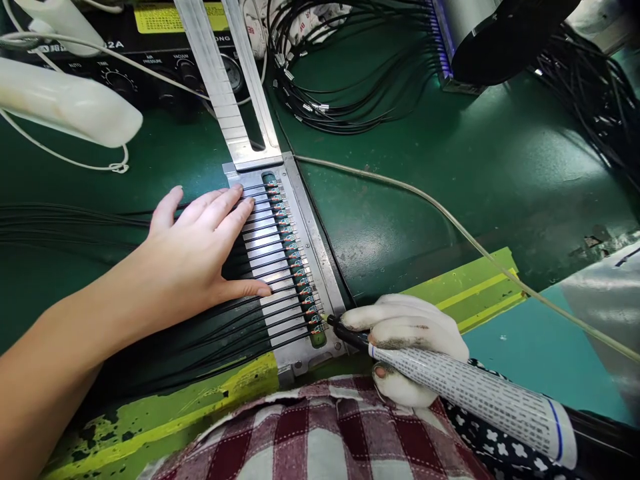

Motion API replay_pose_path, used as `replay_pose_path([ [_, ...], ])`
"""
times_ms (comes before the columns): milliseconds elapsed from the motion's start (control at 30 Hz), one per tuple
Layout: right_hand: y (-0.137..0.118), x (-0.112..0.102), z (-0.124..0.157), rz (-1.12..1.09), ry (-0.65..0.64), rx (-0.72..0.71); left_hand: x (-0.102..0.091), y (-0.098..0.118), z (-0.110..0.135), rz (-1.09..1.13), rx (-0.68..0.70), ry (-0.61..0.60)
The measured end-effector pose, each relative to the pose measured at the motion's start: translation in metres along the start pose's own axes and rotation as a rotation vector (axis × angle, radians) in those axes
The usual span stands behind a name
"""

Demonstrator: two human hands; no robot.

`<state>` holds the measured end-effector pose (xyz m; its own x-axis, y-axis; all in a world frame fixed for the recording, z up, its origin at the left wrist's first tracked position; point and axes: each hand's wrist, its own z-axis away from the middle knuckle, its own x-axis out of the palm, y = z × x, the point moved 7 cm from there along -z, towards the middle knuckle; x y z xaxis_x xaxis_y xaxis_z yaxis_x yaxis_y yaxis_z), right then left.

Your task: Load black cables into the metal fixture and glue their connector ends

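Black cables (pixel 115 220) under left hand (pixel 200 230)

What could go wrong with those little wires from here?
Two things, perhaps. The left hand lies spread over the black cables on the metal fixture; if it slipped, some might shift out of line. The pen-like tool in the gloved right hand has its tip close to the exposed coloured wire ends, so a jolt could bend them.

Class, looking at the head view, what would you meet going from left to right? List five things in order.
White rounded object, bare left hand, row of coloured wire ends, gloved right hand, turquoise mat.
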<state>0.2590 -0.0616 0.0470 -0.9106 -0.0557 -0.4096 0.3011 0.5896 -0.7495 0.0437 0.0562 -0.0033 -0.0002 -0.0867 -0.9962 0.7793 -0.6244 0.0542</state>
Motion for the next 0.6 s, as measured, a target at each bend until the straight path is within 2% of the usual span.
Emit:
replay_pose_path([
  [600, 0.0036, 0.0009, -0.0011, 0.002, 0.004, -0.016, -0.0022, 0.0016, -0.001, 0.002, 0.012, -0.004],
])
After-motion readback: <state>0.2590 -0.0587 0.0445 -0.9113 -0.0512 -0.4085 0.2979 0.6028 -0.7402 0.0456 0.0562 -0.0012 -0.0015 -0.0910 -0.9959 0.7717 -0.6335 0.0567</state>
